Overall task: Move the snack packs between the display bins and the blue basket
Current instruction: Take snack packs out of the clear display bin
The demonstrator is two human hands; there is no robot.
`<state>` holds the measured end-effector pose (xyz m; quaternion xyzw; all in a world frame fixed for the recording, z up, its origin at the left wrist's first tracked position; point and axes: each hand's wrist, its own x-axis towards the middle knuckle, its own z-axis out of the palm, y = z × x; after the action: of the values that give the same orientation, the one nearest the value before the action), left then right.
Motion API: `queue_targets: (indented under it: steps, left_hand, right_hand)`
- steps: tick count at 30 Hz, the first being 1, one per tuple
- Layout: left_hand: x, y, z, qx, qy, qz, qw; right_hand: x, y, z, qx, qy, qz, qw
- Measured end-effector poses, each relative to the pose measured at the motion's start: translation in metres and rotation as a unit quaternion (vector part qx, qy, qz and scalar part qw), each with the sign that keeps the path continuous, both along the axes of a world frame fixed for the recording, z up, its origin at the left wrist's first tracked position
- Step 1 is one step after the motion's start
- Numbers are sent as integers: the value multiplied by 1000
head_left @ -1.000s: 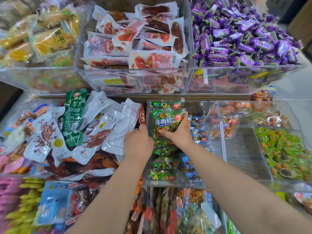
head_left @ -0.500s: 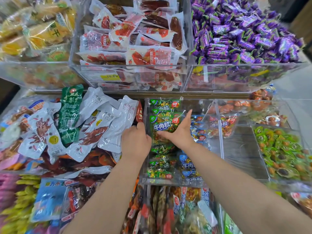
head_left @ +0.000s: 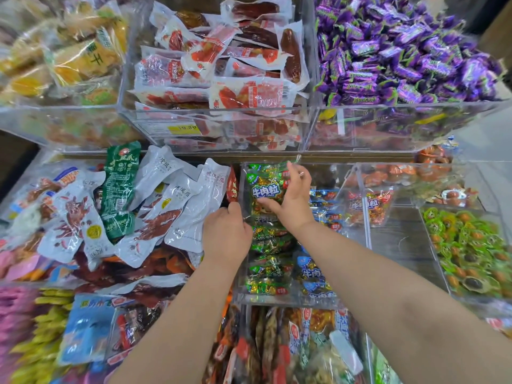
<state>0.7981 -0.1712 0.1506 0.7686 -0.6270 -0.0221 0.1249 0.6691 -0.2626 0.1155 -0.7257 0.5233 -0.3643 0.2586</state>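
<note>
- A green snack pack (head_left: pixel 264 189) is held up at the far end of a clear display bin (head_left: pixel 277 299), above the row of like green packs (head_left: pixel 268 268) laid along the bin's left half.
- The pack is pinched by the right hand (head_left: pixel 295 202): the thumb is set against its lower edge and the fingers (head_left: pixel 297 176) are curled over its upper right corner.
- The left hand (head_left: pixel 227 236) is placed at the bin's left wall, knuckles up, with the fingers curled under and the thumb laid along the top. The fingertips are hidden, so whether anything is gripped by it cannot be told.
- Blue packs (head_left: pixel 313 273) are stacked in the right half of the same bin, just beside the green row.
- White pouches (head_left: pixel 191 206) and a dark green pouch (head_left: pixel 119 189) are heaped to the left of the bin, the nearest white one just beside the left hand.
- On the upper shelf, red sausage packs (head_left: pixel 221 65) are piled in a clear bin marked with a yellow price label (head_left: pixel 184 129), and purple candies (head_left: pixel 401 51) are heaped in the bin to its right.
- Green-wrapped sweets (head_left: pixel 471 245) are seen in a bin at the far right, well apart from both hands.
</note>
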Motion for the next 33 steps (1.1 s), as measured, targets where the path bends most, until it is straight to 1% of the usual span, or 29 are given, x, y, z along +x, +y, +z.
queue_targets:
  steps: [2, 3, 7, 8, 11, 13, 18, 21, 24, 27, 30, 33]
  left_hand:
    - [1, -1, -1, 2, -2, 3, 1000]
    - [1, -1, -1, 5, -2, 5, 1000]
    - [2, -1, -1, 6, -9, 7, 1000]
    - [1, -1, -1, 3, -11, 7, 1000]
    - [0, -1, 0, -14, -14, 4, 1000]
    - [0, -1, -1, -24, -15, 5, 1000]
    - [0, -1, -2, -26, -13, 3, 1000]
    - [0, -3, -5, -18, -15, 9, 1000]
    - [1, -3, -6, -8, -14, 14, 1000]
    - [0, -3, -3, 31, -20, 17, 999]
    - [-4, -1, 5, 71, -45, 5, 996]
    - [-9, 9, 18, 64, -67, -6, 996]
  right_hand:
    - [-1, 0, -4, -19, 11, 2, 1000]
    - [-3, 2, -7, -11, 15, 2, 1000]
    - [-14, 8, -24, 82, 55, 39, 994]
    - [-18, 8, -27, 111, 37, 48, 992]
    - [-25, 4, -26, 207, -104, 23, 973]
    - [-23, 1, -24, 233, -130, -4, 964]
    - [-10, -10, -20, 230, -69, -23, 971]
    - [-8, -16, -18, 236, -55, -22, 970]
    - [-20, -12, -18, 261, -61, -8, 963]
    - [-36, -2, -15, 279, -83, -22, 957]
    - [-47, 10, -7, 273, -104, -47, 955]
    - [-55, 23, 5, 246, -95, -87, 961]
